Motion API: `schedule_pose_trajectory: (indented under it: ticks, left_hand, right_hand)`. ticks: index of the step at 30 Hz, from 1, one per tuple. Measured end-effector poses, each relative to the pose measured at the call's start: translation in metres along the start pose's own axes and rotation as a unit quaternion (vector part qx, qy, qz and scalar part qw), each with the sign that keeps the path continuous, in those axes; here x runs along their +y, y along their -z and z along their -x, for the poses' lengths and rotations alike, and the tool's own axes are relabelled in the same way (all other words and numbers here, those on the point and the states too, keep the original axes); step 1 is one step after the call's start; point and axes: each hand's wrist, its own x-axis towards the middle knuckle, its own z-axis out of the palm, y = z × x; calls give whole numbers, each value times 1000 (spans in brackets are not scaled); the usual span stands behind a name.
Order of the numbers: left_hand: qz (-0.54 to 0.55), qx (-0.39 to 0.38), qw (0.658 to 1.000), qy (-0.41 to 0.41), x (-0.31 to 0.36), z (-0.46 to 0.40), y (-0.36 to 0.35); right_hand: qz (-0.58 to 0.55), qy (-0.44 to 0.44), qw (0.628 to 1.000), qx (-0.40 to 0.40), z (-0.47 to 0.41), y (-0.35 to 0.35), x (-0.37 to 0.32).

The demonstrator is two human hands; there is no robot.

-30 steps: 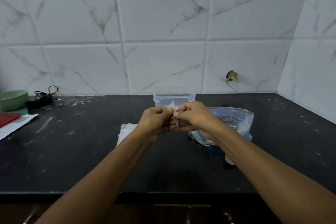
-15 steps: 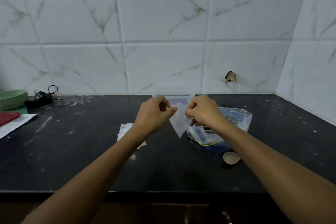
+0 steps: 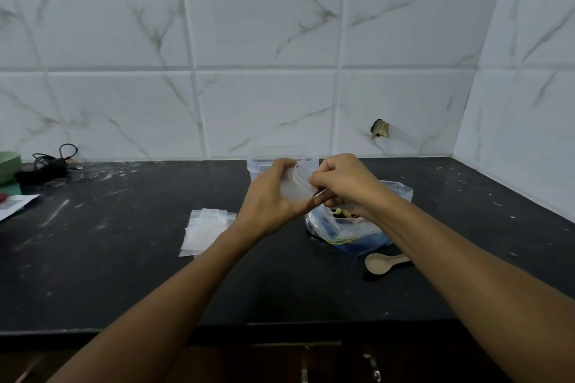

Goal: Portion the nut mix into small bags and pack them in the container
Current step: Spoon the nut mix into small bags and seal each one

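Observation:
A small clear zip bag (image 3: pixel 296 185) is held above the counter by both hands. My left hand (image 3: pixel 270 199) cups it from the left and below. My right hand (image 3: pixel 341 180) pinches its top edge on the right. Under my right hand lies the large plastic bag of nut mix (image 3: pixel 348 228), its mouth open, with nuts showing inside. A clear plastic container (image 3: pixel 258 165) stands behind my hands near the wall, mostly hidden. A stack of spare small bags (image 3: pixel 207 232) lies flat to the left. A wooden spoon (image 3: pixel 384 263) rests in front of the nut bag.
The black counter (image 3: pixel 124 258) runs to a tiled wall, with a corner wall on the right. At far left are a black cable (image 3: pixel 53 162), a green bowl (image 3: pixel 9 162) and a sheet of paper (image 3: pixel 15 205). The counter's front edge lies below my forearms.
The small bag hung stretched as a flat sheet between both hands; now its mouth is spread and my left hand cups it. The spoon, hidden before, shows fully.

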Motion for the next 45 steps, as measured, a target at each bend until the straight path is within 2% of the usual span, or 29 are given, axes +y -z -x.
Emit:
schedule_pose_trajectory:
  ticks: [6, 8, 10, 12, 14, 16, 18, 22, 25, 28, 31, 33, 35, 39, 43, 45]
  left_hand:
    - [31, -12, 999, -21, -11, -2, -1]
    - [58, -20, 998, -6, -18, -1, 1]
    - [83, -37, 996, 16, -25, 0, 2]
    - [92, -54, 994, 34, -31, 1, 2]
    - [101, -71, 991, 45, -35, 3, -1]
    - [104, -84, 990, 46, -36, 4, -4]
    - [111, -91, 989, 46, -34, 5, -8]
    - [118, -93, 988, 47, -33, 4, -11]
    - [121, -90, 987, 49, -34, 3, -10]
    - [124, -102, 986, 53, -36, 2, -10]
    - [139, -125, 981, 59, -37, 3, -10]
    - [143, -144, 977, 58, -39, 3, -12]
    - [138, -168, 974, 58, -41, 3, -15]
    - [144, -198, 967, 71, -40, 4, -25]
    - [167, -212, 959, 91, -36, 7, -33]
    - [187, -212, 954, 99, -35, 8, -35]
  right_hand:
    - [-18, 2, 999, -33, 3, 13, 6]
    - [40, 22, 999, -18, 4, 30, 8]
    - [167, 43, 985, -31, 8, 57, 16]
    - [330, 36, 939, -86, 13, 84, 29]
    - [478, 1, 867, -141, 19, 101, 46]
    - [561, -30, 808, -178, 26, 108, 66]
    - [589, -34, 784, -191, 28, 109, 85]
    - [638, 19, 749, -180, 29, 99, 110]
    - [651, 60, 739, -161, 31, 94, 114]
    - [631, 53, 755, -171, 35, 100, 112]
    - [564, 35, 806, -175, 43, 115, 93]
    - [505, 66, 851, -129, 42, 126, 71]
    - [473, 96, 874, -53, 31, 132, 53]
    - [541, 49, 839, 32, -9, 110, 50]
    - [607, 29, 794, 31, -22, 76, 56]
    - [612, 21, 790, 30, -25, 66, 58]
